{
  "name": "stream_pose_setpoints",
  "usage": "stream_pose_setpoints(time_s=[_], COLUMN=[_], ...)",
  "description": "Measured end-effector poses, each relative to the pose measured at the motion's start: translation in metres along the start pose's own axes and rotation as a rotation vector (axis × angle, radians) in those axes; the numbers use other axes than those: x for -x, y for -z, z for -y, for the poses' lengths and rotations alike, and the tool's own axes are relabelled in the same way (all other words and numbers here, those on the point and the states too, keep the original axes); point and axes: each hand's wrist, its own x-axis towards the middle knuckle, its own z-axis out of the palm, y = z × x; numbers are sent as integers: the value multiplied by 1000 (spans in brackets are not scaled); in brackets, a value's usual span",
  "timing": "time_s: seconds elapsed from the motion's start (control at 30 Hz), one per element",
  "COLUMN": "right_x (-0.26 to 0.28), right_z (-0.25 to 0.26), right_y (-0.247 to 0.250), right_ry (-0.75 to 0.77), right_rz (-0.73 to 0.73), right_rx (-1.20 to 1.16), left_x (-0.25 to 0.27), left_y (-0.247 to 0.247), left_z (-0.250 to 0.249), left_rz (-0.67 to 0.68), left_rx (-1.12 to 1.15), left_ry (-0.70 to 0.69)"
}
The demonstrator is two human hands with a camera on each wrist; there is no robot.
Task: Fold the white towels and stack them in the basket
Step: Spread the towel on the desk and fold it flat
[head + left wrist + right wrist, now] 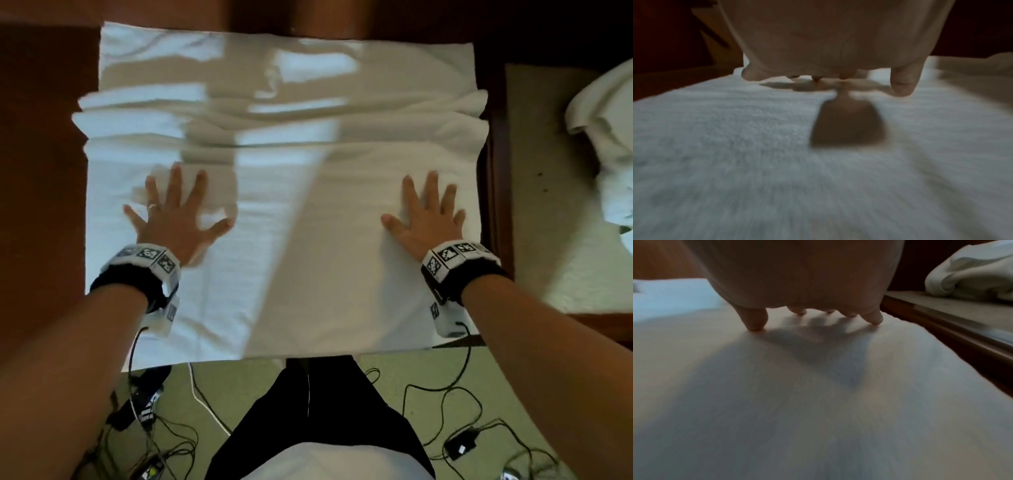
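- I had both hands flat on the white towel [274, 240], which lay spread over the brown table [41, 171] in front of me, its near edge hanging at the table's front.
- My left hand [174, 219] pressed the towel's left part, fingers straight and fanned wide, holding nothing; a ring showed on one finger.
- My right hand [424, 219] pressed the towel's right part near its right edge, fingers likewise straight and spread, with the thumb tip and little finger tip touching the cloth in the right wrist view.
- The towel's far half was bunched into several cross folds [274, 113].
- A second crumpled white towel [609, 137] lay to my right on a pale surface [548, 240], apart from the first.
- I saw no basket in any view.
- Black cables [445, 394] trailed over the green floor.
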Motion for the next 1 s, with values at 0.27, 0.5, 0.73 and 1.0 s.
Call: stream_pose_setpoints(time_s=[0.27, 0.5, 0.73, 1.0], right_x=[102, 62, 140, 159], right_z=[-31, -23, -79, -107], right_y=[-75, -47, -108, -121], right_ry=[11, 44, -66, -305], right_rz=[96, -18, -496, -530], right_rx=[58, -46, -239, -370], left_x=[104, 68, 123, 126], left_y=[-83, -71, -144, -162], left_z=[17, 17, 10, 7], left_rz=[110, -49, -139, -195], left_rx=[-15, -32, -121, -135], left_ry=[36, 8, -192, -171])
